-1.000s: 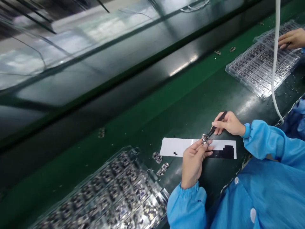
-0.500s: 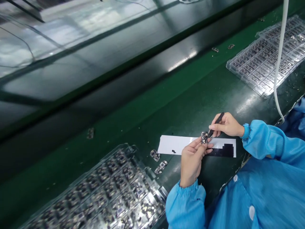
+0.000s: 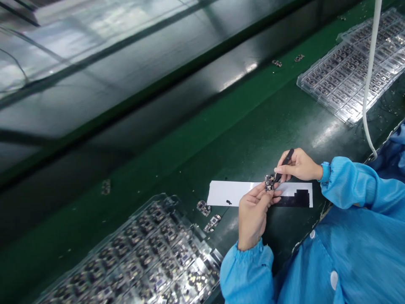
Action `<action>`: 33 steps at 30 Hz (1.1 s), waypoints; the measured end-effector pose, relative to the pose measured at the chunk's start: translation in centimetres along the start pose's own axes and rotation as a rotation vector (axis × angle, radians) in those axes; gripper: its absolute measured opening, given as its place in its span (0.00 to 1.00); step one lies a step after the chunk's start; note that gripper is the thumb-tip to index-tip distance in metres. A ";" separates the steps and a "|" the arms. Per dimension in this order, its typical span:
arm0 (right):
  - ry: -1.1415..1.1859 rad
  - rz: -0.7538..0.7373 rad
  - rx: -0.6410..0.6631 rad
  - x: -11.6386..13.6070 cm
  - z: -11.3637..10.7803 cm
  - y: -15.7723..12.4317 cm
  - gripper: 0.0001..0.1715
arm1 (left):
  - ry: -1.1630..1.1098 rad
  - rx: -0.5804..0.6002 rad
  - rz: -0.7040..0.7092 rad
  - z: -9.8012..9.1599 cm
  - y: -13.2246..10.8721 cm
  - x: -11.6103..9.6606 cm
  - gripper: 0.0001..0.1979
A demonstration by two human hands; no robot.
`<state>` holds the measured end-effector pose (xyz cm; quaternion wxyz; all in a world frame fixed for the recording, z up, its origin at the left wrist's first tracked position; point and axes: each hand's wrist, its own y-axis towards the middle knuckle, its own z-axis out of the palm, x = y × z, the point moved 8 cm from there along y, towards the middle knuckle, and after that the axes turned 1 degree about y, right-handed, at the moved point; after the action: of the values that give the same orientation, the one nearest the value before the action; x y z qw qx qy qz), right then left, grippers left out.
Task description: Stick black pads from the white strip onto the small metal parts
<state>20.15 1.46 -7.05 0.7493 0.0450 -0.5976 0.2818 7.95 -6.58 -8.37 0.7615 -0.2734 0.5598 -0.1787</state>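
Observation:
Between the thumb and fingers of my left hand (image 3: pixel 255 213) is a small circuit board (image 3: pixel 269 183), held up above a white sheet (image 3: pixel 232 191). My right hand (image 3: pixel 297 164) grips black tweezers (image 3: pixel 287 158), whose tip points down onto the board. Whether the tip pinches anything is too small to tell. On the sheet, a black sticker area (image 3: pixel 302 198) covers the lower right part, and a small black piece (image 3: pixel 228 202) lies towards the left end. Two more circuit boards (image 3: pixel 212 223) rest on the bench just left of the sheet.
A clear tray (image 3: pixel 148 253) packed with circuit boards lies at the lower left. More trays (image 3: pixel 351 76) are stacked at the upper right, behind a hanging white cable (image 3: pixel 369 84). Loose boards (image 3: pixel 277 63) sit along the far side of the green bench (image 3: pixel 202 147).
The view has shifted slightly. Both hands keep their hold on the board and the tweezers, with the tweezers' tip still at the board.

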 end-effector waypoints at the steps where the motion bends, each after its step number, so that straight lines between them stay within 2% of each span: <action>1: -0.006 0.000 0.000 0.0 0.0 0.0 0.21 | 0.003 -0.001 -0.001 0.0 0.0 0.0 0.16; 8: -0.056 -0.036 0.010 0.2 0.3 -0.4 0.21 | 0.010 -0.021 0.003 -0.2 0.1 0.3 0.16; 17: -0.342 -0.399 0.025 3.4 0.8 -1.8 0.11 | 0.000 -0.050 -0.021 -0.4 0.1 0.2 0.18; 23: -0.347 -0.401 0.045 3.6 1.1 -1.9 0.10 | -0.033 -0.048 -0.040 -0.4 -0.2 0.5 0.17; 26: -0.295 -0.380 -0.070 3.9 -0.2 -1.6 0.11 | -0.054 -0.060 -0.028 -0.7 -0.3 0.4 0.16; 29: -0.228 -0.320 -0.230 3.7 -2.5 -1.3 0.14 | -0.064 -0.091 0.022 -1.4 0.4 -1.4 0.14; 33: -0.276 -0.224 -0.343 2.6 -4.7 -0.4 0.15 | 0.036 -0.242 0.179 -4.0 3.8 -7.4 0.09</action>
<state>24.74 3.96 -5.84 0.6837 0.0213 -0.7247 0.0829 1.75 -0.15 -6.06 0.7258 -0.3088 0.6130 -0.0460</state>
